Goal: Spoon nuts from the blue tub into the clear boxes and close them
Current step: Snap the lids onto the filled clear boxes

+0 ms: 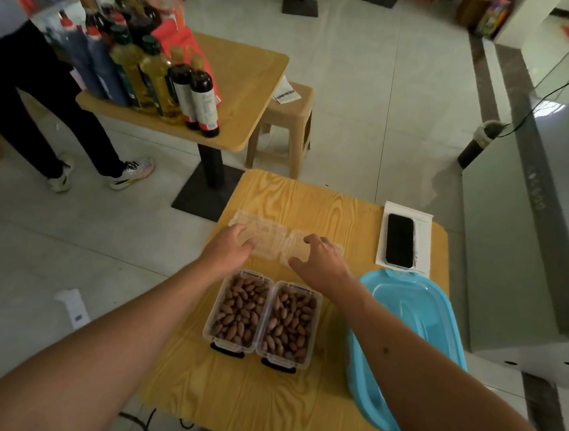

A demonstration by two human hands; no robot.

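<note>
Head view: two nut-filled clear boxes (262,316), two lids (284,241), one blue tub (414,329).

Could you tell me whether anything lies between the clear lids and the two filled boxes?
Nothing visible does: the hands rest on the lids, and only bare table separates them from the open boxes.

Pale tiled floor (373,85), wooden tables (247,74), perhaps a glass counter (552,204).
</note>
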